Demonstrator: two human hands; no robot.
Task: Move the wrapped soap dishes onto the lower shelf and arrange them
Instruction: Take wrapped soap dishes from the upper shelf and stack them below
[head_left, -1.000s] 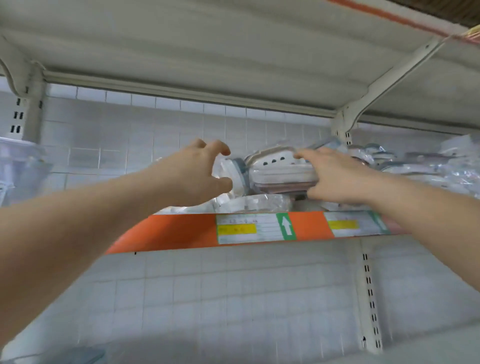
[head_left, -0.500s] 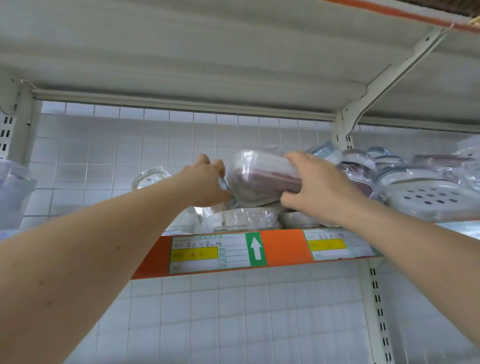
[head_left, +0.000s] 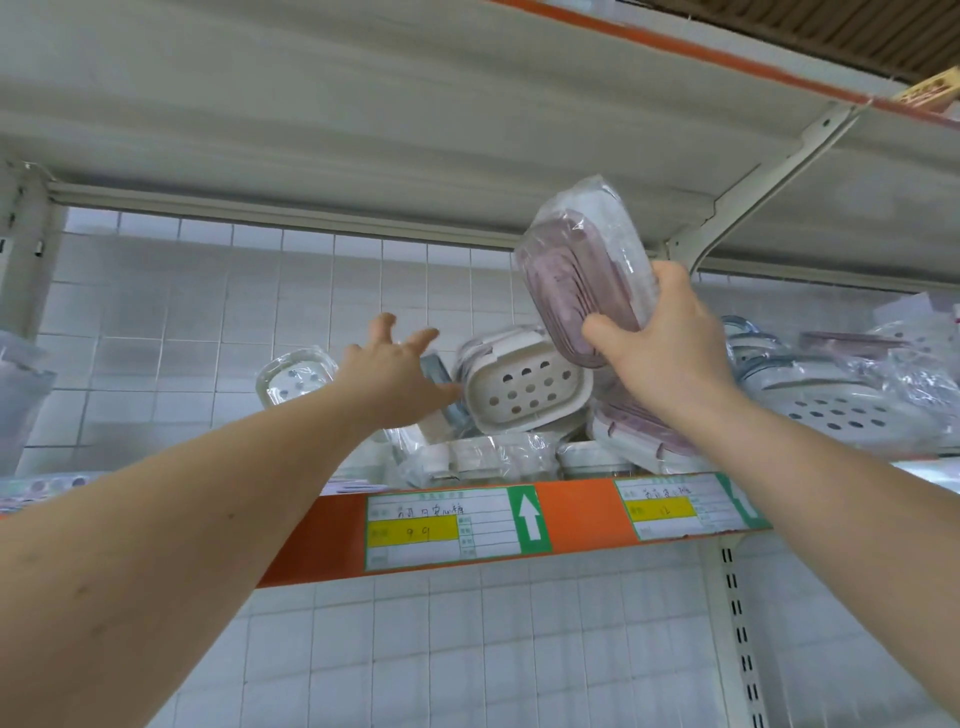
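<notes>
My right hand (head_left: 667, 338) grips a pink wrapped soap dish (head_left: 582, 275), tilted and lifted clear above the pile on the upper shelf (head_left: 576, 519). My left hand (head_left: 395, 374) reaches in with spread fingers, its thumb side against a white perforated wrapped soap dish (head_left: 524, 387) that leans on the pile. More wrapped dishes lie underneath and to the right, among them a pink-rimmed one (head_left: 639, 431) and a large white one (head_left: 841, 410). Another clear-wrapped dish (head_left: 293, 376) stands at the back left. The lower shelf is out of view.
The shelf's orange front edge carries price labels (head_left: 441, 525) with green arrows. A white shelf board (head_left: 363, 104) and its bracket (head_left: 769, 176) hang close overhead. White tile backs the shelf. Wrapped goods (head_left: 21, 395) sit at far left. A slotted upright (head_left: 737, 623) runs down at right.
My right hand has lifted the pink wrapped dish up off the pile and tilted it. My left hand has let go and opened beside the white dish now exposed underneath.
</notes>
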